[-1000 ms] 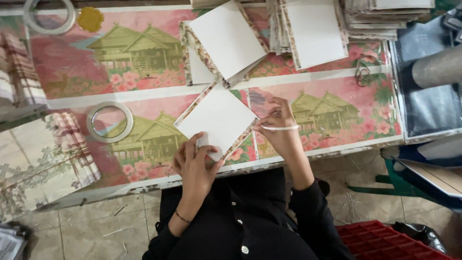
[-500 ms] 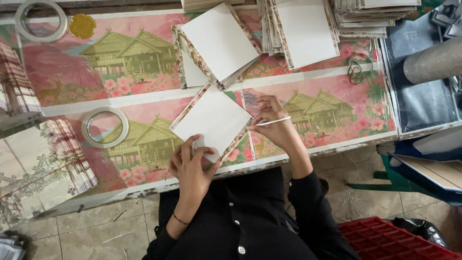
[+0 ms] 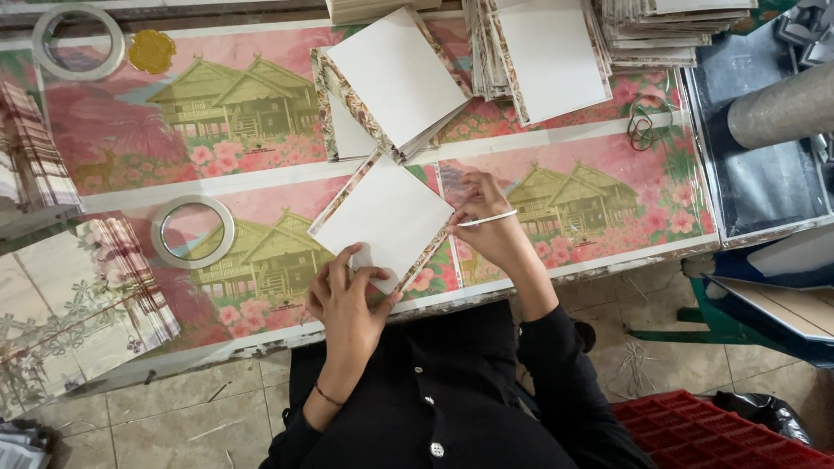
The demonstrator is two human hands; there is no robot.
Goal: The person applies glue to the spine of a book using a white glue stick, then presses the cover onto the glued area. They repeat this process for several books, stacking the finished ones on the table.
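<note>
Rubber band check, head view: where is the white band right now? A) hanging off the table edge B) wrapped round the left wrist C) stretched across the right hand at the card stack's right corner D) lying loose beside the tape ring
C: the rubber band spans the right hand, which is at the right corner of the card stack; the left hand pins the stack's near corner.

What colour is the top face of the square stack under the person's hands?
Plain white on the square stack, with floral-patterned edges; the head view shows it.
</note>
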